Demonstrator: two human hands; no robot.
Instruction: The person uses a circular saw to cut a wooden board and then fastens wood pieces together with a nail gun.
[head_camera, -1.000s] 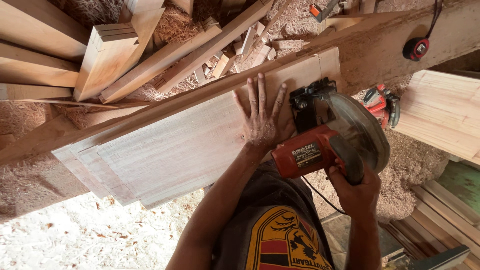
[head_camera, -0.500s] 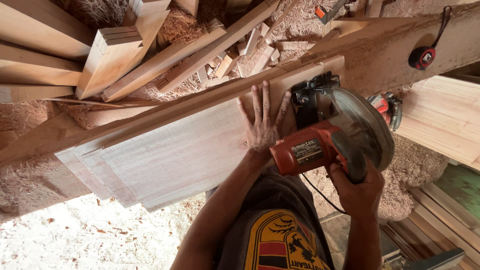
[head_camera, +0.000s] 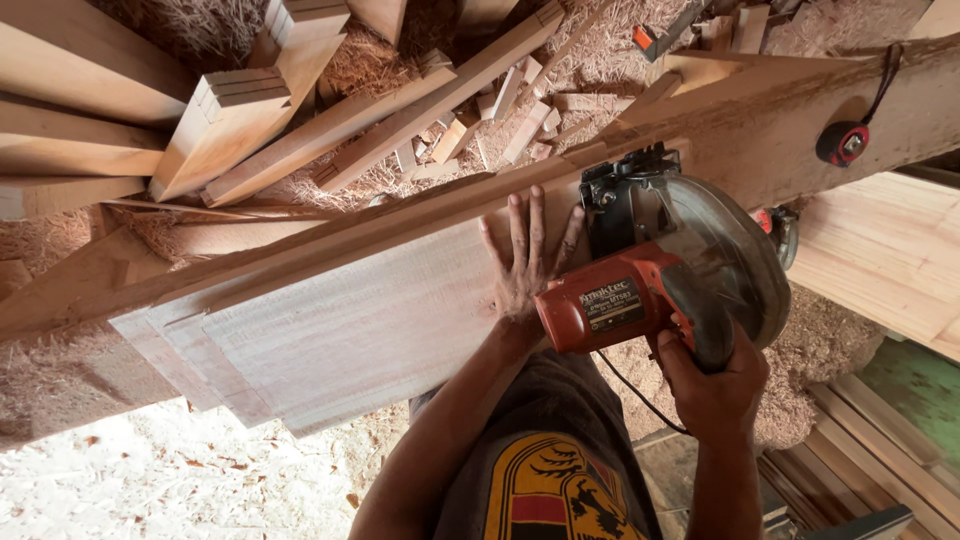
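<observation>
My left hand (head_camera: 523, 262) presses flat on the stacked boards (head_camera: 340, 330); just right of its fingers, my right hand (head_camera: 712, 390) grips the orange circular saw (head_camera: 660, 270).

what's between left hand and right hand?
Head view: the circular saw's orange motor housing sits between left hand, flat on the boards, and right hand.

the left hand (head_camera: 523, 262) lies flat, palm down, fingers spread and pointing away from the body, forearm stretched forward. just to its right and nearer the body, the right hand (head_camera: 712, 385) is curled in a closed grip, wrist straight, forearm rising from below.
</observation>
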